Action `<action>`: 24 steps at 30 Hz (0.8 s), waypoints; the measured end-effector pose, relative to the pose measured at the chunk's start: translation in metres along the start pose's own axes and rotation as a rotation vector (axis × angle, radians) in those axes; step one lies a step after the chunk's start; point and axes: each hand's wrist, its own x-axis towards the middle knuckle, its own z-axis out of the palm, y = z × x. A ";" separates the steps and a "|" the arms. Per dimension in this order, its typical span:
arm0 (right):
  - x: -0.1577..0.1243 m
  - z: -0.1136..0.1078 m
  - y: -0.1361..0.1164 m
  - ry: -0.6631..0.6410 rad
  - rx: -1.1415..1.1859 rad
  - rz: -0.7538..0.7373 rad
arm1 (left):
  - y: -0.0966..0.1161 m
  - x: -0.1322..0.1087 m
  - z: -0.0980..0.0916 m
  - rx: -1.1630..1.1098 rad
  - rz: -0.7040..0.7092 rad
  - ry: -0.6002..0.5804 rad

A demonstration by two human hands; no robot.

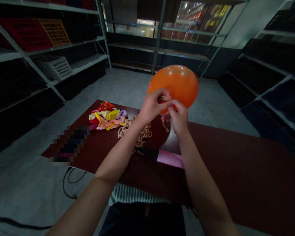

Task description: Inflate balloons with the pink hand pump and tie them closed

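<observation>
An inflated orange balloon (pixel 175 82) with printed lettering is held up over the table. My left hand (pixel 153 105) is closed, its fingertips pinching at the balloon's neck. My right hand (pixel 179 118) meets it there, also closed around the neck, and the fingers hide most of the knot area. From between the hands a thin tan band (pixel 165 127) dangles, curled at its end. Below the left forearm lies a heap of similar tan bands (pixel 145 132), partly hidden by the arm.
On the dark red table (pixel 223 147), deflated colourful balloons (pixel 108 118) lie in a pile. A pump with a pink barrel (pixel 170 158) sits under the right forearm. A blurred-out dark device (pixel 73 144) is at the left edge. Shelves with crates (pixel 55 31) surround the room.
</observation>
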 end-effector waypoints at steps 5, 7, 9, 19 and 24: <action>0.011 -0.003 0.018 0.021 0.105 0.044 | -0.011 0.007 -0.014 -0.098 0.005 -0.123; 0.010 -0.005 0.023 0.031 0.147 0.068 | -0.014 0.008 -0.020 -0.073 -0.031 -0.077; 0.009 -0.005 0.025 0.025 0.173 0.084 | -0.016 0.007 -0.026 -0.021 -0.080 0.010; 0.005 0.003 0.013 -0.024 0.181 0.123 | -0.001 0.007 -0.035 0.002 -0.102 0.010; 0.001 0.008 0.003 -0.087 0.218 0.156 | 0.008 0.006 -0.028 -0.024 -0.066 -0.022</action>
